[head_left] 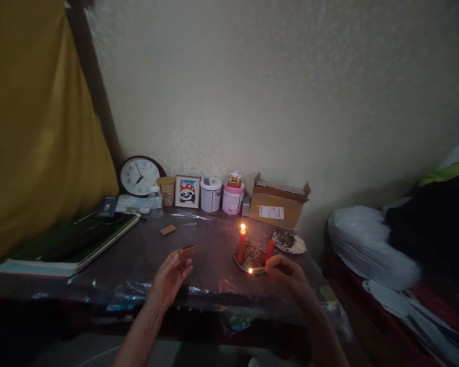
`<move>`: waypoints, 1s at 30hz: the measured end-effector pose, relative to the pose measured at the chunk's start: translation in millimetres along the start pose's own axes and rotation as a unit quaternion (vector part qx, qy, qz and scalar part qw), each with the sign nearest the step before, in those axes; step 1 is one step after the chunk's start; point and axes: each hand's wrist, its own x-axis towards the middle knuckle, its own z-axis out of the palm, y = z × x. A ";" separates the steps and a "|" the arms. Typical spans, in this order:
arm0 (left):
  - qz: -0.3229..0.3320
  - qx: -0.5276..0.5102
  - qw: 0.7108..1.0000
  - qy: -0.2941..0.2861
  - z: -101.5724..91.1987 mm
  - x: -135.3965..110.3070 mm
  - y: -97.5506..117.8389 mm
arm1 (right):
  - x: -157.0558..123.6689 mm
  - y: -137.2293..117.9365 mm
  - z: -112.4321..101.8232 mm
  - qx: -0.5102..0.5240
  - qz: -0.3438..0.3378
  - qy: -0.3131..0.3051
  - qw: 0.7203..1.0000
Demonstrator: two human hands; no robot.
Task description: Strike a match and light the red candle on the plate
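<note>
My left hand (169,279) is raised over the front of the table, its fingers closed around a small brown matchbox (187,250). Between the fingertips of my right hand (287,273) is a thin match (257,269), burning at its left end. The match is low over the near rim of a round plate (251,249). A lit red candle (241,247) stands upright at the plate's left side. On its right, a second red candle (270,248) leans and shows no flame; my right hand partly hides its lower end.
A flat brown piece (168,230) lies on the plastic-covered table (210,244). Along the wall stand a clock (139,176), a panda picture (187,192), two tins (210,194) and a cardboard box (277,204). A patterned disc (288,241) lies right of the plate; a large book (69,244) lies left.
</note>
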 end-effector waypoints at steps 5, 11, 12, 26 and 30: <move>-0.004 0.015 1.000 -0.011 6.5 -0.3 -2.9 | -18.7 -6.0 -53.2 0.033 -0.070 0.139 0.987; -0.015 0.017 1.000 -0.010 11.4 -0.6 -6.9 | -25.3 0.2 -110.8 -0.153 -0.084 0.287 0.942; -0.017 0.017 1.000 -0.012 12.7 -1.3 -7.4 | -24.4 4.9 -116.5 -0.181 -0.063 0.305 0.933; -0.022 0.013 1.000 -0.001 17.2 -2.0 -10.7 | 12.5 80.8 -163.1 -0.192 0.035 0.358 0.913; -0.030 0.023 0.999 0.010 15.6 1.4 -13.6 | 28.9 94.2 -169.1 -0.230 0.042 0.360 0.903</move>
